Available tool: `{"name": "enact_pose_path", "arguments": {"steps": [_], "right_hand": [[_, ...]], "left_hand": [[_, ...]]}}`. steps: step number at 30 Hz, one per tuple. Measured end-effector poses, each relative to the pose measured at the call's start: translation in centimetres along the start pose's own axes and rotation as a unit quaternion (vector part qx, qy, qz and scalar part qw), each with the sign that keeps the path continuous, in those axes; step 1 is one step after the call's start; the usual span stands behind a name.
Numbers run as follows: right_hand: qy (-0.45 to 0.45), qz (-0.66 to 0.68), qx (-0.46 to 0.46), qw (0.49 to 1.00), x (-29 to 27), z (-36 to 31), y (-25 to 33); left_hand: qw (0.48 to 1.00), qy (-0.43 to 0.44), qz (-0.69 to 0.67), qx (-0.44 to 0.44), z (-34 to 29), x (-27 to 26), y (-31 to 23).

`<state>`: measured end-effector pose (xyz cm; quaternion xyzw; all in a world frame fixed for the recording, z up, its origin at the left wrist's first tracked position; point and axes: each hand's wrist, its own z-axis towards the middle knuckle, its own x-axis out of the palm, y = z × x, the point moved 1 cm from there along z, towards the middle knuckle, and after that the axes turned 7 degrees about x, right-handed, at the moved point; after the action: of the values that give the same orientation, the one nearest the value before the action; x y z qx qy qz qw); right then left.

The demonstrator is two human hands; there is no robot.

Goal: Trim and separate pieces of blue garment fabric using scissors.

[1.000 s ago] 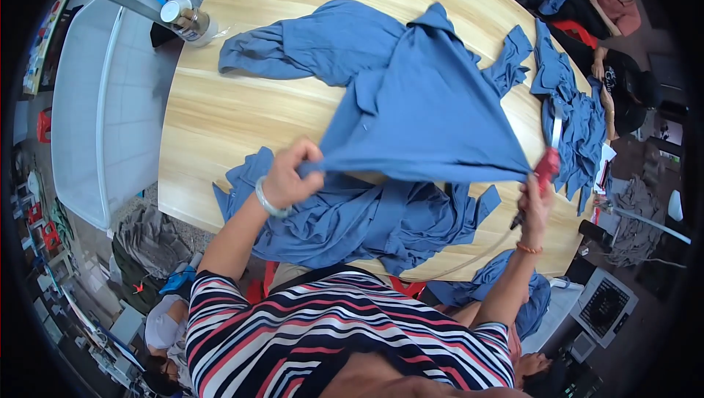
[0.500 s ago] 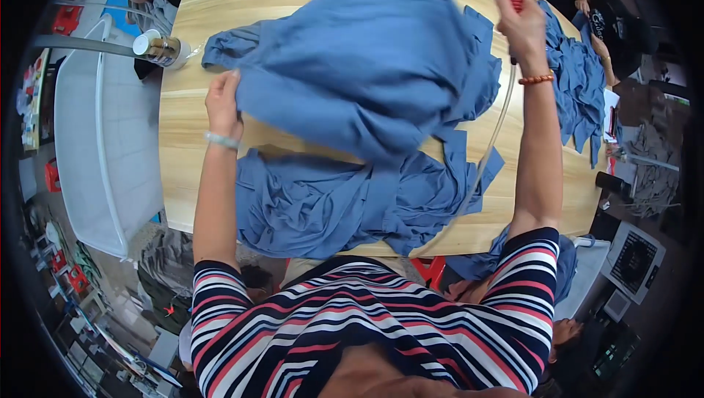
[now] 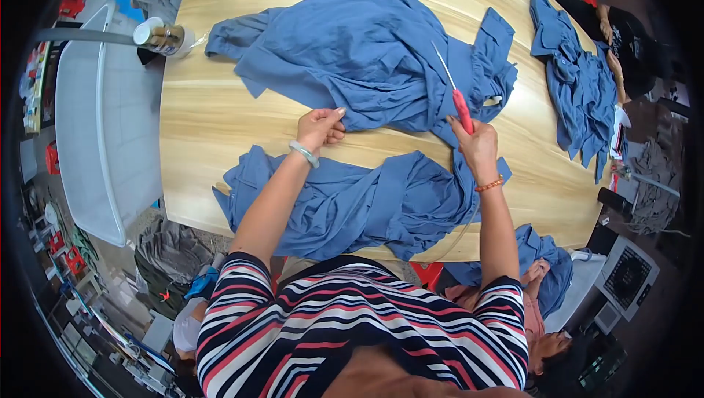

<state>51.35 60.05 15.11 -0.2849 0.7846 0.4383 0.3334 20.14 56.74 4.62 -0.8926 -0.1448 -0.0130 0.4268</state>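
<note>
A blue garment lies spread on the wooden table in front of me. At its near edge, my left hand has its fingers closed in a pinch on the cloth. My right hand grips a red-handled tool with a slim metal rod and a cord running back from it. Its rod points up and left over the garment's right part. Closer to me, under my left forearm, rests a second crumpled blue garment.
More blue garments lie at the right edge beside another person's arm. A lidded jar stands at the far left edge. Left of the table is a long white tub. Another person with blue cloth sits at lower right.
The upper garment, lifted and swinging before, now lies flatter on the table. My left hand has moved right and nearer; my right hand has come down and inward with the tool.
</note>
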Motion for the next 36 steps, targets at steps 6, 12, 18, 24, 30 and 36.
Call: {"name": "enact_pose_path", "arguments": {"steps": [6, 12, 18, 24, 30, 36], "right_hand": [[-0.115, -0.104, -0.03, 0.987, 5.6, 1.7, 1.5], [-0.207, -0.05, -0.104, 0.972, 7.7, 5.5, -3.4], [-0.093, 0.2, -0.095, 0.971, -2.1, 2.1, -5.8], [-0.088, 0.229, 0.009, 0.969, -9.4, -1.2, -3.4], [-0.044, 0.026, -0.042, 0.998, 2.6, 0.1, 1.2], [-0.179, -0.024, -0.054, 0.982, 7.6, 3.4, 0.4]], "left_hand": [[0.865, -0.017, 0.475, 0.164, -2.6, 2.5, -1.2], [0.713, -0.07, 0.544, 0.436, 0.0, 0.8, 1.4], [0.798, -0.064, 0.335, 0.498, -4.4, -3.9, -4.1], [0.784, -0.118, 0.224, 0.567, -8.2, -4.0, -11.5], [0.729, -0.072, 0.491, 0.472, -4.5, -2.0, -6.9], [0.687, -0.153, 0.535, 0.467, 2.3, -2.2, -4.1]]}}
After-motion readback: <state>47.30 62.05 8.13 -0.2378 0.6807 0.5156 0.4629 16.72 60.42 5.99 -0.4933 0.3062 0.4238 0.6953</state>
